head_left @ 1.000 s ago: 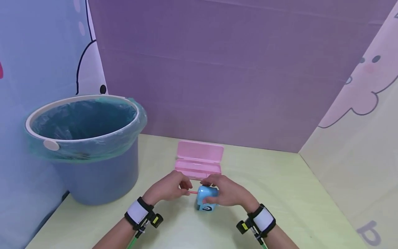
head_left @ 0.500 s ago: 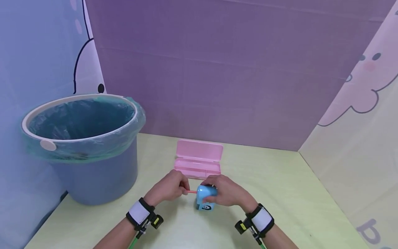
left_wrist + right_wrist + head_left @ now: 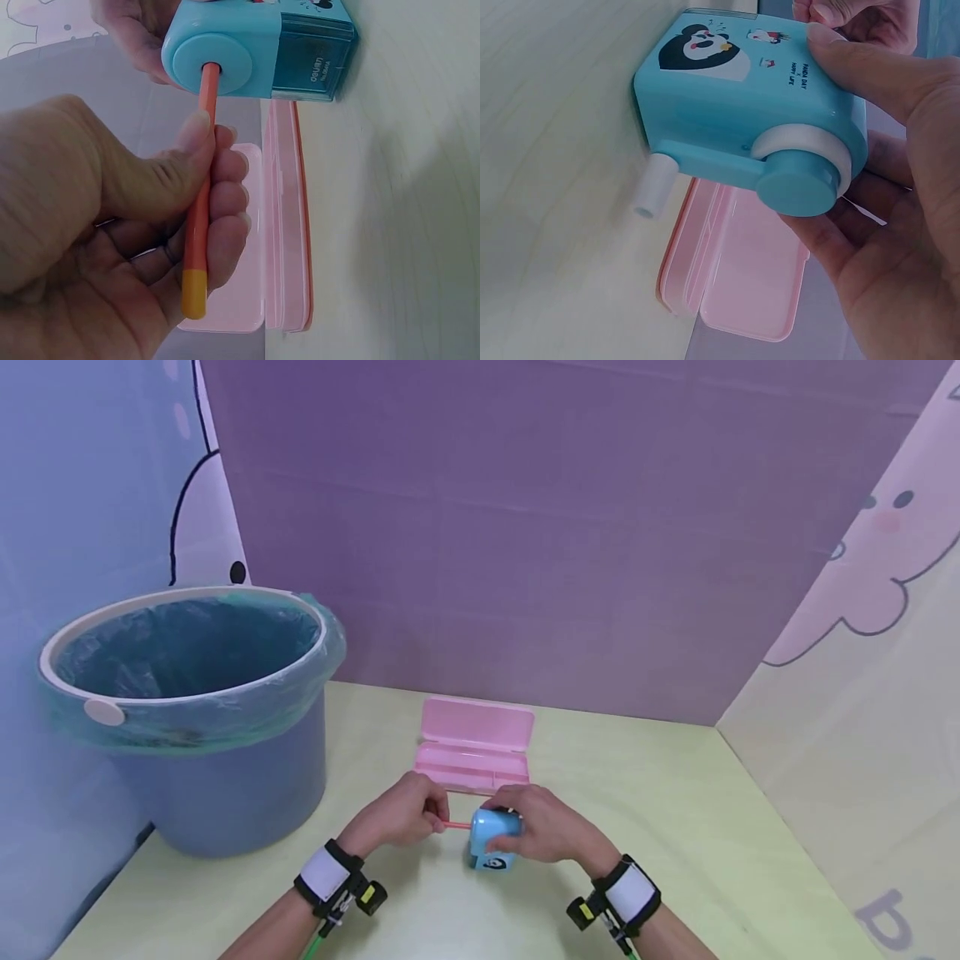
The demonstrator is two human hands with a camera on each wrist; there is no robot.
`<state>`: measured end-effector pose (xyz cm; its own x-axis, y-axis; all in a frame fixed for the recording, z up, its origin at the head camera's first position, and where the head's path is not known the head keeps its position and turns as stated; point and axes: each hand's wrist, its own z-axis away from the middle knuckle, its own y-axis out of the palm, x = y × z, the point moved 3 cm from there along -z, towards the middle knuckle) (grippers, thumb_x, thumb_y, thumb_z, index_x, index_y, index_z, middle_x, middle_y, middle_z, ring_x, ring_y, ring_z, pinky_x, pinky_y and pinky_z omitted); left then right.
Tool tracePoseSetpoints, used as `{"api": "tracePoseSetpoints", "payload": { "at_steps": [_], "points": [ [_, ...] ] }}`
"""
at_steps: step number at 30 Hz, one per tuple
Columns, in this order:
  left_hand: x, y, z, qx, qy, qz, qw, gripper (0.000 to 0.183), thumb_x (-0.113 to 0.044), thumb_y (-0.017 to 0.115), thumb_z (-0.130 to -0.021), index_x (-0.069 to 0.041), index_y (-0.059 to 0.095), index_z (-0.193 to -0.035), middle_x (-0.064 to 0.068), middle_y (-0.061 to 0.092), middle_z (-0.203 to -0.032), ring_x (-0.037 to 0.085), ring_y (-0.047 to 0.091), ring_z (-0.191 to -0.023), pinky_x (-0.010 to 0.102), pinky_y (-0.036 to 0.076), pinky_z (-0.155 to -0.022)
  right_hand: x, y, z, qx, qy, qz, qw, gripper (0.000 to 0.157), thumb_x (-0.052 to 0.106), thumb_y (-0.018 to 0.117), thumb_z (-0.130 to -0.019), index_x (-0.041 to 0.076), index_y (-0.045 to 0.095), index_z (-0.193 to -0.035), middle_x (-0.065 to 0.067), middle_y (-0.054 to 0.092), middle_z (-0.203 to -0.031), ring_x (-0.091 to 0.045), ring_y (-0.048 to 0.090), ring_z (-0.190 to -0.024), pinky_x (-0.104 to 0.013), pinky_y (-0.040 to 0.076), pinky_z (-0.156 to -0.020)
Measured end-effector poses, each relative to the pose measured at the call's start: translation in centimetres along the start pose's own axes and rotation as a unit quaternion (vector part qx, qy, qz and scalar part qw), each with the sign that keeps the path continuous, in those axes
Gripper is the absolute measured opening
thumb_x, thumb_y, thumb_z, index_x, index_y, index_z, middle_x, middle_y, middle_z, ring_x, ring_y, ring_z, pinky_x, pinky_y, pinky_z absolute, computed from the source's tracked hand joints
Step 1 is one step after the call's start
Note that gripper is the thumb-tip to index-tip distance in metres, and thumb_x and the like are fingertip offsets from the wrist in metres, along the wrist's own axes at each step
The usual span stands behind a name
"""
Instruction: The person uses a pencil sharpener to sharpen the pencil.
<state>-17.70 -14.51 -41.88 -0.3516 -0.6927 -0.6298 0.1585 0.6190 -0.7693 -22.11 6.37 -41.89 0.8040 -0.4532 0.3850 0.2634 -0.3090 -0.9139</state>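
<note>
A blue pencil sharpener (image 3: 491,839) with a panda print stands on the table. My right hand (image 3: 547,822) grips it from the right, thumb on the near side and fingers over the far side. Its crank handle (image 3: 658,185) with a white knob is on the right and is untouched. In my left hand (image 3: 405,810), thumb and fingers pinch a red pencil (image 3: 197,232) with a yellow end. The pencil's other end is inside the round hole in the sharpener's face, so the tip is hidden. Behind both hands an opened pink pencil case (image 3: 476,724) lies on the table.
A large blue bin (image 3: 225,785) with a green liner stands on the left, its rim well above the table. A purple backdrop (image 3: 480,543) closes off the back, and a pale printed panel (image 3: 847,735) rises at the right.
My left hand has shifted slightly left, and more of the pencil shows between it and the sharpener. The right hand keeps its grip on the sharpener. The whole view drifts slightly.
</note>
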Motion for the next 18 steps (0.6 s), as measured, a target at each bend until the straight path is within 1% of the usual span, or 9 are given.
{"api": "tracePoseSetpoints", "payload": {
  "at_steps": [3, 7, 11, 14, 18],
  "points": [
    [0.25, -0.05, 0.19, 0.0, -0.007, 0.0, 1.0, 0.014, 0.003, 0.068, -0.084, -0.01, 0.069, -0.077, -0.003, 0.058, -0.07, 0.014, 0.052, -0.064, 0.025, 0.044, -0.057, 0.06, 0.06, -0.14, 0.002, 0.0, 0.0, 1.0, 0.047, 0.044, 0.075, -0.083, 0.014, 0.068, -0.119, 0.01, 0.066, -0.107, -0.006, 0.058, -0.091, -0.023, 0.05, -0.079],
    [0.38, -0.02, 0.19, 0.0, -0.006, -0.006, 1.0, 0.017, 0.002, 0.068, -0.083, -0.013, 0.067, -0.076, -0.005, 0.059, -0.069, 0.013, 0.052, -0.063, 0.024, 0.043, -0.056, 0.16, -0.05, -0.03, 0.0, -0.001, 0.0, 1.0, 0.048, 0.044, 0.075, -0.083, 0.014, 0.068, -0.119, 0.009, 0.066, -0.107, -0.007, 0.058, -0.092, -0.024, 0.051, -0.08],
    [0.51, -0.17, 0.36, 0.002, -0.009, -0.002, 1.0, 0.014, 0.002, 0.068, -0.084, -0.01, 0.069, -0.077, -0.005, 0.059, -0.069, 0.013, 0.052, -0.063, 0.024, 0.043, -0.055, 0.18, -0.01, -0.05, -0.001, -0.004, 0.001, 1.0, 0.048, 0.044, 0.075, -0.083, 0.014, 0.068, -0.119, 0.009, 0.066, -0.107, -0.006, 0.058, -0.092, -0.024, 0.05, -0.08],
    [0.5, -0.32, 0.48, 0.003, -0.001, 0.002, 1.0, 0.013, 0.002, 0.068, -0.084, -0.009, 0.069, -0.078, -0.005, 0.059, -0.07, 0.014, 0.052, -0.064, 0.025, 0.044, -0.056, 0.16, -0.03, -0.01, -0.003, -0.01, 0.001, 1.0, 0.047, 0.042, 0.075, -0.083, 0.013, 0.068, -0.119, 0.008, 0.066, -0.107, -0.006, 0.058, -0.092, -0.024, 0.051, -0.08],
    [0.42, -0.51, 0.53, 0.0, 0.012, 0.001, 0.9999, 0.016, 0.004, 0.067, -0.083, -0.01, 0.068, -0.076, -0.004, 0.06, -0.069, 0.014, 0.052, -0.064, 0.026, 0.044, -0.057, 0.05, -0.09, 0.18, -0.005, -0.017, 0.001, 1.0, 0.046, 0.041, 0.075, -0.084, 0.012, 0.068, -0.119, 0.007, 0.066, -0.107, -0.007, 0.058, -0.092, -0.025, 0.051, -0.079]
  ]
}}
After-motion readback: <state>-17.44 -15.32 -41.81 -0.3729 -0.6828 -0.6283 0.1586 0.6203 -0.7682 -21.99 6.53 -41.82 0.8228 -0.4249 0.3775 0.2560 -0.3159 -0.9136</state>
